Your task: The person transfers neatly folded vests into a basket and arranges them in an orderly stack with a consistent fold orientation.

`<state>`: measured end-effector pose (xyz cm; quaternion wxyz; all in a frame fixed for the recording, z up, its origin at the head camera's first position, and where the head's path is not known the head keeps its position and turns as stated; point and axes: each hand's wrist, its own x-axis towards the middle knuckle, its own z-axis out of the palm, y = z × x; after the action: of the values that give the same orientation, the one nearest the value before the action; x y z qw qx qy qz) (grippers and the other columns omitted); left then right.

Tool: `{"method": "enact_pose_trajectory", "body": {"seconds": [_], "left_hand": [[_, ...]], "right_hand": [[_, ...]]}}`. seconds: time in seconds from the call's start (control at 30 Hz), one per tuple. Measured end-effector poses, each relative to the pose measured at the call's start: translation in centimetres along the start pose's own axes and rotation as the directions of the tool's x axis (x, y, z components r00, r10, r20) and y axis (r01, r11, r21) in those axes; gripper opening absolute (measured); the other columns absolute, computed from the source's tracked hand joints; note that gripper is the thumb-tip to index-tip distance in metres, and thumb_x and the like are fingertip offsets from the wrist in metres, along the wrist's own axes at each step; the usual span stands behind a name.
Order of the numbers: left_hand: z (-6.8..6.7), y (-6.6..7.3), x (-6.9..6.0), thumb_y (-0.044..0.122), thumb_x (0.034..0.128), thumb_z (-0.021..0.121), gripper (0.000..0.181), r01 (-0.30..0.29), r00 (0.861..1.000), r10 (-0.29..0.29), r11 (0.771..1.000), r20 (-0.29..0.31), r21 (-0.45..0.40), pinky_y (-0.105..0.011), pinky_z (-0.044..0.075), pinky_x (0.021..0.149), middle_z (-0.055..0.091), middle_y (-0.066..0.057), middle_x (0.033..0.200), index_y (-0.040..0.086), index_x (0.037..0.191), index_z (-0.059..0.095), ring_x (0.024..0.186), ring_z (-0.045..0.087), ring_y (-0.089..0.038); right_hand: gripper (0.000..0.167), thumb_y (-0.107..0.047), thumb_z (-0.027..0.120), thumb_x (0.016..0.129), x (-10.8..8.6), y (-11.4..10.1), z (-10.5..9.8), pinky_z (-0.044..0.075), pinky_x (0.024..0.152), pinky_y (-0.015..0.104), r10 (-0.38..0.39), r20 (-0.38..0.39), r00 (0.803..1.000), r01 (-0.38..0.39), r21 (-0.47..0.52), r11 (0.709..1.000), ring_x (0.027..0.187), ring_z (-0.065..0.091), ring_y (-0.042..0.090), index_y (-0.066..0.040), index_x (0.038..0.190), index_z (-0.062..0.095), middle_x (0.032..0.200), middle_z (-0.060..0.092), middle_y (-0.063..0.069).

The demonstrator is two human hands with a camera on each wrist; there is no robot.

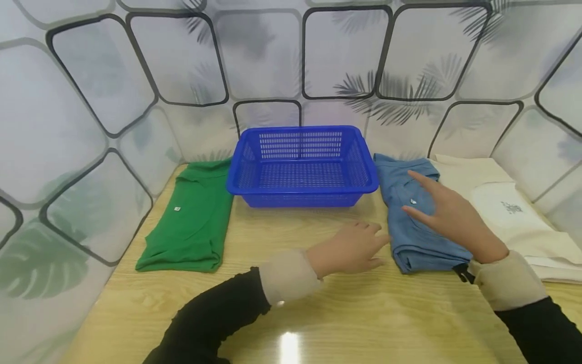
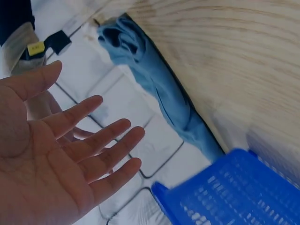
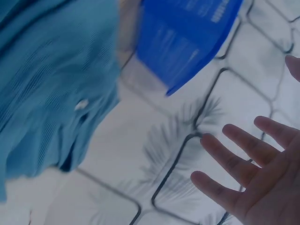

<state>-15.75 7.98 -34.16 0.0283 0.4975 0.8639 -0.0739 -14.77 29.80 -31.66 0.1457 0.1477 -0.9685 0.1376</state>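
A folded blue garment (image 1: 409, 222) lies on the table to the right of the basket. My right hand (image 1: 447, 215) hovers over it, fingers spread and holding nothing. Just left of the garment, above the table, is my left hand (image 1: 347, 248), its fingers extended with nothing in them. In the left wrist view the left palm (image 2: 51, 164) shows, and the blue garment (image 2: 154, 79) appears edge-on beyond the fingertips. The right wrist view has the right hand's fingers (image 3: 229, 161) spread, apart from the garment (image 3: 61, 84) with its small white tag.
A blue plastic basket (image 1: 302, 188) stands at the back centre against the patterned backdrop (image 1: 268, 55). On the left lies a folded green garment (image 1: 188, 222). Cream folded fabric (image 1: 514, 202) with a dark print lies at the right. Beneath them is a wood-grain table (image 1: 364, 323).
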Motion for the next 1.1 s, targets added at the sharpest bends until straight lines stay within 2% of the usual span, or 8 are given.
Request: {"method": "enact_pose_trajectory", "body": {"seconds": [0.1, 0.23, 0.37, 0.43, 0.57, 0.7, 0.93, 1.1], "left_hand": [[-0.1, 1.1, 1.9, 0.051, 0.094, 0.046, 0.052, -0.054, 0.998, 0.053, 0.998, 0.02, 0.039, -0.03, 0.039, 0.105, 0.051, 0.005, 0.133, 0.029, 0.14, 0.041, 0.121, 0.051, -0.013], [-0.2, 2.5, 4.0, 0.051, 0.0935, 0.047, 0.052, -0.092, 0.995, 0.089, 0.992, 0.043, 0.089, -0.029, 0.041, 0.102, 0.05, 0.007, 0.132, 0.031, 0.141, 0.038, 0.121, 0.05, -0.011], [-0.1, 4.1, 6.1, 0.052, 0.0933, 0.047, 0.05, -0.113, 0.993, 0.107, 0.983, 0.047, 0.145, -0.027, 0.042, 0.099, 0.051, 0.009, 0.13, 0.033, 0.139, 0.038, 0.121, 0.05, -0.009], [0.0, 4.8, 7.0, 0.051, 0.0932, 0.048, 0.048, -0.105, 0.994, 0.1, 0.984, 0.046, 0.143, -0.026, 0.041, 0.097, 0.05, 0.01, 0.129, 0.034, 0.137, 0.039, 0.119, 0.049, -0.008], [0.5, 5.7, 8.4, 0.051, 0.0921, 0.049, 0.047, -0.016, 0.997, 0.009, 0.996, 0.081, 0.087, -0.028, 0.041, 0.095, 0.047, 0.009, 0.13, 0.036, 0.136, 0.04, 0.117, 0.048, -0.012], [1.5, 6.0, 9.0, 0.047, 0.0917, 0.052, 0.045, 0.052, 0.987, -0.055, 0.998, 0.152, 0.023, -0.031, 0.043, 0.094, 0.048, 0.009, 0.13, 0.037, 0.135, 0.043, 0.115, 0.049, -0.014], [2.5, 6.2, 8.8, 0.047, 0.0889, 0.056, 0.052, 0.014, 0.965, -0.011, 1.0, 0.261, -0.008, -0.028, 0.045, 0.092, 0.043, 0.01, 0.135, 0.043, 0.138, 0.04, 0.118, 0.046, -0.013], [2.5, 6.3, 8.6, 0.051, 0.0858, 0.059, 0.058, -0.021, 0.958, 0.024, 1.0, 0.287, -0.011, -0.026, 0.044, 0.091, 0.036, 0.01, 0.139, 0.048, 0.139, 0.036, 0.121, 0.04, -0.013]], "right_hand": [[0.076, -0.041, 0.063, 0.087, 0.1, 2.4, -0.9, 0.049, 0.067, 0.051, 0.065, 0.064, 0.996, -0.064, -0.029, 0.998, 0.099, 0.058, 0.047, -0.008, 0.147, 0.029, 0.134, 0.046, 0.032], [0.076, -0.045, 0.059, 0.089, 1.7, 5.8, -1.7, 0.049, 0.067, 0.051, 0.126, 0.167, 0.978, -0.118, -0.06, 0.991, 0.098, 0.059, 0.048, -0.004, 0.146, 0.029, 0.13, 0.047, 0.035], [0.076, -0.048, 0.054, 0.091, 4.1, 8.9, -2.0, 0.045, 0.079, 0.06, 0.165, 0.252, 0.954, -0.149, -0.079, 0.986, 0.108, 0.053, 0.052, 0.0, 0.144, 0.029, 0.132, 0.045, 0.036], [0.073, -0.048, 0.052, 0.092, 5.2, 10.3, -1.8, 0.045, 0.081, 0.06, 0.171, 0.286, 0.943, -0.152, -0.088, 0.984, 0.109, 0.052, 0.052, 0.002, 0.142, 0.032, 0.132, 0.045, 0.036], [0.059, -0.038, 0.052, 0.095, 6.6, 12.4, -0.6, 0.045, 0.082, 0.058, 0.169, 0.383, 0.908, -0.135, -0.115, 0.984, 0.105, 0.055, 0.049, 0.007, 0.132, 0.043, 0.123, 0.052, 0.036], [0.046, -0.024, 0.056, 0.092, 7.0, 13.7, 1.0, 0.048, 0.078, 0.053, 0.155, 0.468, 0.87, -0.098, -0.144, 0.985, 0.094, 0.06, 0.045, 0.012, 0.121, 0.051, 0.108, 0.06, 0.035], [0.048, -0.02, 0.057, 0.088, 5.8, 14.8, 2.7, 0.048, 0.078, 0.052, 0.197, 0.522, 0.83, -0.139, -0.149, 0.979, 0.092, 0.06, 0.043, 0.016, 0.119, 0.048, 0.099, 0.061, 0.031], [0.045, -0.017, 0.06, 0.086, 5.3, 14.8, 3.5, 0.048, 0.08, 0.052, 0.168, 0.529, 0.832, -0.103, -0.15, 0.983, 0.095, 0.059, 0.046, 0.016, 0.116, 0.051, 0.107, 0.058, 0.036]]}}
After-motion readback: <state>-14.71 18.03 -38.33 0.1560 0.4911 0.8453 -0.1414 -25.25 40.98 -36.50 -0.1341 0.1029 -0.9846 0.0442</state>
